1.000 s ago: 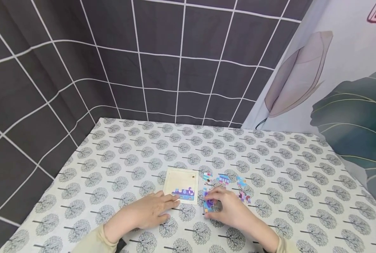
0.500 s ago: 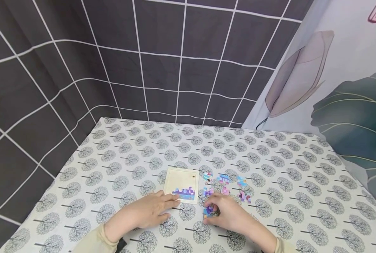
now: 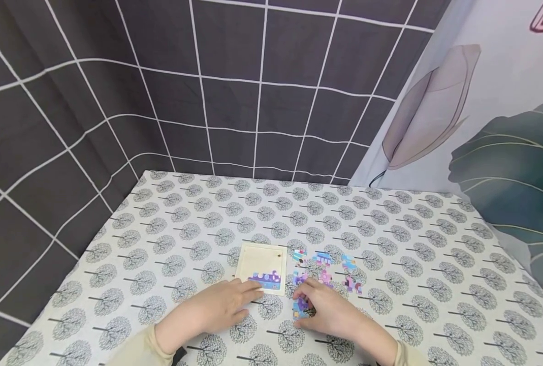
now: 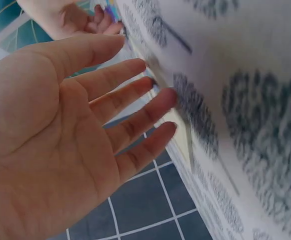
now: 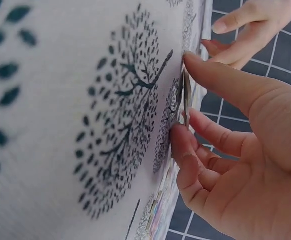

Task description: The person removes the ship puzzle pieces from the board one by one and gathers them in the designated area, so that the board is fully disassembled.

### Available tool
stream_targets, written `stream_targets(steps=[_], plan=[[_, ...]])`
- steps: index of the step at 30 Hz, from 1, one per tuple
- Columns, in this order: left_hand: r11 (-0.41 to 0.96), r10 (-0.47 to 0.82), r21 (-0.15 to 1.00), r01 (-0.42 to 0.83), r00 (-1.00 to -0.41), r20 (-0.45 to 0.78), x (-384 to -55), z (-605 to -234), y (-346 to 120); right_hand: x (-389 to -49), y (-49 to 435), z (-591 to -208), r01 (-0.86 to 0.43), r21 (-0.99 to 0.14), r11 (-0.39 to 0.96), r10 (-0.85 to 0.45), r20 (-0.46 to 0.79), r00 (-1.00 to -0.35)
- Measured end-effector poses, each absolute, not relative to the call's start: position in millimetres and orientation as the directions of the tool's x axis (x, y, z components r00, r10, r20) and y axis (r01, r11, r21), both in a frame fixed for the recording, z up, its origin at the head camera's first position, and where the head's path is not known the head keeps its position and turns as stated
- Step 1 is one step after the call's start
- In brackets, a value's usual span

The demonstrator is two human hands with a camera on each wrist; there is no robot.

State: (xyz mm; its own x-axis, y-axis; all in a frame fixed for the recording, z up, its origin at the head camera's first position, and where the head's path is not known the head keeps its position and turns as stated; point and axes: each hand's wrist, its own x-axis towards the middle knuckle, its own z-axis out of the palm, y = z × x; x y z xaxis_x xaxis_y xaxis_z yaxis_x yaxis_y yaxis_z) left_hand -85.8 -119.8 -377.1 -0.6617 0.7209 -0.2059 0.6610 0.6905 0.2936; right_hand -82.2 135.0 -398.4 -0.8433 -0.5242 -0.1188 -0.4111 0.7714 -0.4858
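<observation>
A square, light wooden puzzle tray [image 3: 284, 264] lies at the middle of the table, with joined purple and blue jigsaw pieces [image 3: 265, 279] along its lower right inside. My left hand [image 3: 225, 306] lies flat with fingers extended over the tray's near-left edge; its palm and spread fingers [image 4: 135, 120] show in the left wrist view. My right hand [image 3: 328, 309] pinches a blue and purple jigsaw piece [image 3: 298, 307] between thumb and fingers, right of the tray. Side-on in the right wrist view, that piece [image 5: 187, 100] appears as a thin edge tilted up close over the cloth.
Several loose jigsaw pieces lie right of the tray, among them a striped piece [image 3: 300, 255], a blue one [image 3: 349, 262] and a pink one [image 3: 352, 284]. The tree-print tablecloth [image 3: 198, 203] reaches back to a dark grid curtain [image 3: 230, 101].
My right hand has shifted slightly toward the near side with the jigsaw piece, uncovering purple and pink pieces behind it. My left hand has moved a little to the right at the tray's edge.
</observation>
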Motion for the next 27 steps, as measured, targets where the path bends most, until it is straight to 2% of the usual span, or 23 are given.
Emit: stream_targets(steps=[6, 27], plan=[[0.666, 0.744, 0.274, 0.693, -0.64, -0.191, -84.9, -380.4, -117.2, -82.5, 137.1, -401.0, -0.44, -0.448, 0.778, -0.528, -0.088, -0.845], [0.661, 0.751, 0.235, 0.713, -0.632, -0.193, -86.5, -383.4, -113.6, -78.4, 137.4, -401.1, -0.448, -0.431, 0.783, -0.521, -0.062, -0.851]])
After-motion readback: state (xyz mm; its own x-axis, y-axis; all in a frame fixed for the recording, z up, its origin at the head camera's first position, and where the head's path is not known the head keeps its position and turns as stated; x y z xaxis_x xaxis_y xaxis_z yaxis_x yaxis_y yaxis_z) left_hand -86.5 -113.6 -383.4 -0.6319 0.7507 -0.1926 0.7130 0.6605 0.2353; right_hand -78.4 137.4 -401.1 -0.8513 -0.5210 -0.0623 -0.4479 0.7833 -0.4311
